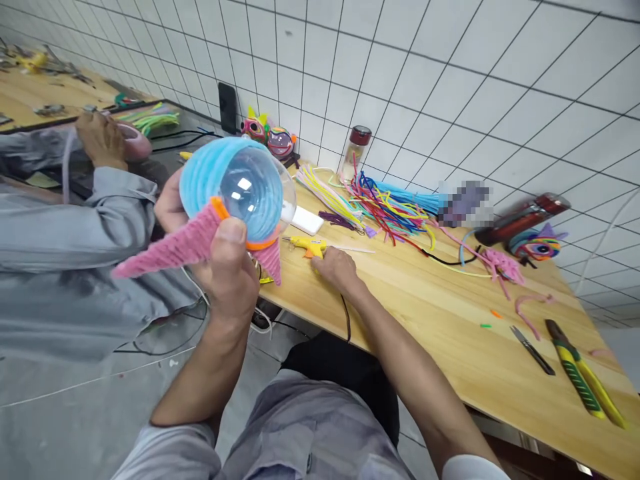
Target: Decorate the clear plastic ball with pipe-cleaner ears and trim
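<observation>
My left hand (227,273) grips a round craft piece, a clear dome (253,190) wrapped in light blue fuzzy stems (200,177). Two pink cones stick out of it, a long one (173,247) pointing down-left under my thumb and a shorter one (270,262) pointing down. Orange trim lines the bases of the cones. Over the table's front edge, my right hand (337,267) is closed round the handle of a yellow glue gun (307,245), its nozzle pointing left. A white glue stick (355,250) sticks out behind the gun.
Colourful fuzzy stems (390,207) lie along the wall on the wooden table (430,307), near a glass bottle (355,153) and a dark red flask (525,217). Pliers (580,373) and snips (533,350) are at right. Another person's hand (103,140) works at left.
</observation>
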{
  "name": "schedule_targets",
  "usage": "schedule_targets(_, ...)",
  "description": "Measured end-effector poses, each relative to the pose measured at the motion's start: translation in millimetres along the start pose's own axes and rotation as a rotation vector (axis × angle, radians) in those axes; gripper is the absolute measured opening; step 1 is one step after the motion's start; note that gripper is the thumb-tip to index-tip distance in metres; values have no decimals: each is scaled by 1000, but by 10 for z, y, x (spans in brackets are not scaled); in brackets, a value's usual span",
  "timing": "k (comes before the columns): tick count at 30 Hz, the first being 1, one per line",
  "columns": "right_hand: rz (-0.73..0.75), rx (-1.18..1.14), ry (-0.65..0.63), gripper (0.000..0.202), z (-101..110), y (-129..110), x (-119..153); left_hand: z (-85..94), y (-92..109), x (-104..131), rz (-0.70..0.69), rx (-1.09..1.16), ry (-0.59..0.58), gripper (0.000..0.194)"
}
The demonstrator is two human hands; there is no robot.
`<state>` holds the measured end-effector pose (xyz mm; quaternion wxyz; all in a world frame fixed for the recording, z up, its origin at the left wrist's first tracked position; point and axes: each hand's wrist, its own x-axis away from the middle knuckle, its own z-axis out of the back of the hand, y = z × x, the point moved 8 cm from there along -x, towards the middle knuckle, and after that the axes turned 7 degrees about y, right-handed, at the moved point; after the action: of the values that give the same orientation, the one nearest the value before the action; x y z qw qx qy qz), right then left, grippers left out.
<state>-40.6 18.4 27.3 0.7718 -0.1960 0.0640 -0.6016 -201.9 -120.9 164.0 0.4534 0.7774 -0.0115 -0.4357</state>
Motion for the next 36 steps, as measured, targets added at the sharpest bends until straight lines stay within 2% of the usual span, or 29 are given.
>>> schedule_targets(3,-36,-51,70,30,147,230,105,101,113,-41,-109,146,230,49)
schedule_targets(6,-59,-188,179,27,365,614,364,-10,119,-53,-141,214,229,52)
schedule_targets(8,-37,-628,381,26,634,940,649,-168,62,-21,-118,196,167,58)
schedule_targets(10,34,-1015,480,35,851,1261,972,-415,-11,59,-104,127,55,61)
schedule_targets(11,47,-1162,461,40,912,1405,1114,-570,-50,118,-110,76,-14,62)
schedule_targets(12,44,-1277,373,44,926,1515,1231,-736,-82,189,-133,28,-83,65)
schedule_targets(13,42,-1366,301,46,948,1613,1340,-911,-104,270,-177,-14,-149,70)
schedule_targets(15,2,-1456,320,43,1043,1856,1515,-1261,-141,453,-275,-72,-259,72)
schedule_targets(17,-16,-1453,403,38,1154,2059,1609,-1589,-183,639,-347,-84,-355,72)
schedule_targets(21,42,-1368,503,32,1358,2257,1576,-2070,-274,926,-409,-85,-470,71)
schedule_targets(24,110,-1330,442,34,1425,2263,1428,-2264,-360,1048,-415,-67,-504,72)
schedule_targets(29,180,-1250,320,39,1358,2246,1145,-2373,-580,1176,-386,-54,-516,73)
schedule_targets(36,234,-1216,349,34,1199,2359,1014,-2343,-807,1248,-340,-70,-531,71)
